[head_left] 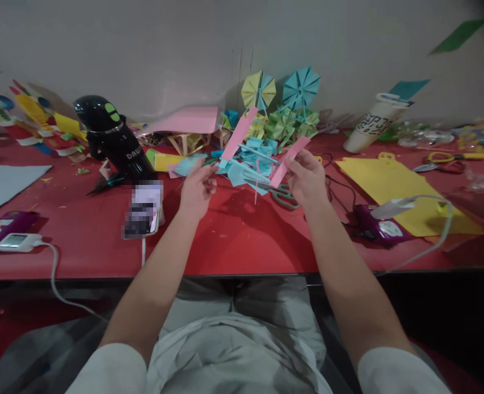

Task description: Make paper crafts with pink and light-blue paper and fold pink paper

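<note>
My right hand (306,176) pinches a pink paper strip (285,164) between thumb and fingers, held above the table. Beneath it are scissors (285,198) with grey-green handles, blades partly covered by paper. My left hand (198,189) is half curled with fingers apart; no held thing shows in it. Its fingertips are close to another pink strip (240,134) that slants up by a pile of light blue paper pieces (255,156); whether they touch it I cannot tell. A thin pink strip (257,180) hangs or lies in front of that pile.
Folded paper pinwheel-like shapes (301,87) stand behind the pile. At left are a black tumbler (116,134), a phone (145,210) on a cable and pliers (106,183). Yellow sheets (389,186), a purple device (383,227) and a paper cup (375,123) are at right.
</note>
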Motion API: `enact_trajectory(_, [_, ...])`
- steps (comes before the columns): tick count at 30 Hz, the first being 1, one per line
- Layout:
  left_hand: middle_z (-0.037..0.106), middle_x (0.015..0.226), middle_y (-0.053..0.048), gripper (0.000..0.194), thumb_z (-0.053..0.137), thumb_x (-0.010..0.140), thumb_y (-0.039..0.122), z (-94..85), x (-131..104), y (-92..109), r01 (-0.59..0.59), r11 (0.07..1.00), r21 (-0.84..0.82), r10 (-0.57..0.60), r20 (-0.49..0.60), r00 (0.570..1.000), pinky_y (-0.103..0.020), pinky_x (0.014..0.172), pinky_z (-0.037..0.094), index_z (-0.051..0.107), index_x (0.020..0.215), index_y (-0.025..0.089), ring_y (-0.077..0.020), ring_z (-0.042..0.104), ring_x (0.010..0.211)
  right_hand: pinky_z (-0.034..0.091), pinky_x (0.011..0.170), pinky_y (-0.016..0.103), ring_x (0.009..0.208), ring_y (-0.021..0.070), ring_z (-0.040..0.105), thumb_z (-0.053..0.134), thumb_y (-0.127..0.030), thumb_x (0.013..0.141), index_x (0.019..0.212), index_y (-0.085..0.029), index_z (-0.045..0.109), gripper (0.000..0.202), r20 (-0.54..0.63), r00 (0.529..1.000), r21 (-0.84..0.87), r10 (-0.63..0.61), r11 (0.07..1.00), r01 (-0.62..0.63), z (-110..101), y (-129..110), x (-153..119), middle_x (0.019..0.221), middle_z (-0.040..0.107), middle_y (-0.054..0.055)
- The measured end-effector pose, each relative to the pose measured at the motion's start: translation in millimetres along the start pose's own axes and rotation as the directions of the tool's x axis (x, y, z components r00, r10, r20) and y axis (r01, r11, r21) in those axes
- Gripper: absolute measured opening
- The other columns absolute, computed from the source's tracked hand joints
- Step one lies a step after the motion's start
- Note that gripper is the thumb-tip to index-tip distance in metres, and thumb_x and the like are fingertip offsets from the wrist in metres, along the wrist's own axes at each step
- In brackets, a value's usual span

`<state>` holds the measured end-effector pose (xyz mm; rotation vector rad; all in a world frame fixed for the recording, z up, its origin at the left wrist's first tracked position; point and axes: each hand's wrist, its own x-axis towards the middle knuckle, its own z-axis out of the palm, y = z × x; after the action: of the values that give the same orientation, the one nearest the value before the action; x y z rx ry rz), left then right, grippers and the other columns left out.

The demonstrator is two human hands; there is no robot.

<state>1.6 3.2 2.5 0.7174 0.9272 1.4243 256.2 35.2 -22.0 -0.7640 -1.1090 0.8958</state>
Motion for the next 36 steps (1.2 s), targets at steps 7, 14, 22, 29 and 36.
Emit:
enact_trajectory(7, [0.061,0.133,-0.002,0.027,0.039,0.097,0.029,-9.2,3.8,3.9,-0.105,0.99,-0.095,0.112,0.062,0.992,-0.029,0.086,0.053,0.061,0.112,0.028,-0.0164,0.061,0.118,0.059,0.083,0.037,0.099,0.02,0.067,0.086,-0.046,0.064,0.092,-0.031,0.067,0.037,0.002,1.0,0.009,0.01,1.0,-0.01,-0.3,-0.6,-0.5,0.103,0.072,0.0])
enact_trajectory(14, [0.06,0.07,-0.003,0.029,0.045,0.095,0.041,-8.8,-2.4,7.6,-0.113,0.993,0.031,0.11,0.072,0.991,-0.027,0.071,0.053,0.062,0.083,0.022,-0.0159,0.065,0.078,0.057,0.084,0.037,0.098,0.0197,0.066,0.085,-0.045,0.066,0.092,-0.03,0.066,0.035,0.01,1.0,-0.002,-0.008,1.0,0.008,-0.9,1.3,1.6,0.101,0.071,0.0])
enact_trajectory(22, [0.066,0.068,-0.004,0.031,0.058,0.085,0.046,0.1,-9.4,-5.9,-0.178,0.945,0.273,0.064,0.38,0.923,-0.025,0.054,0.042,0.068,0.08,0.017,-0.0128,0.061,0.06,0.058,0.085,0.036,0.098,0.019,0.067,0.085,-0.045,0.066,0.092,-0.03,0.067,0.035,0.006,1.0,0.017,-0.001,1.0,0.001,-0.4,2.0,0.7,0.102,0.071,-0.001])
enact_trajectory(29, [0.057,0.055,0.001,0.031,0.064,0.079,0.045,2.2,-4.9,-17.4,-0.243,0.826,0.509,0.075,0.329,0.941,-0.023,0.049,0.036,0.063,0.067,0.017,-0.0088,0.05,0.049,0.059,0.085,0.037,0.1,0.0201,0.067,0.087,-0.046,0.063,0.091,-0.03,0.067,0.038,-0.002,1.0,0.024,0.007,1.0,-0.007,-0.9,3.0,1.1,0.102,0.072,-0.001])
enact_trajectory(36, [0.045,0.057,0.003,0.033,0.063,0.08,0.035,-0.5,-7.2,-23.0,-0.483,0.541,0.688,0.249,0.418,0.874,-0.027,0.059,0.035,0.048,0.055,0.018,-0.0103,0.042,0.057,0.058,0.084,0.034,0.1,0.0188,0.068,0.086,-0.042,0.067,0.094,-0.029,0.068,0.035,0.025,1.0,0.028,-0.002,1.0,0.001,-0.8,2.3,0.0,0.104,0.072,0.0])
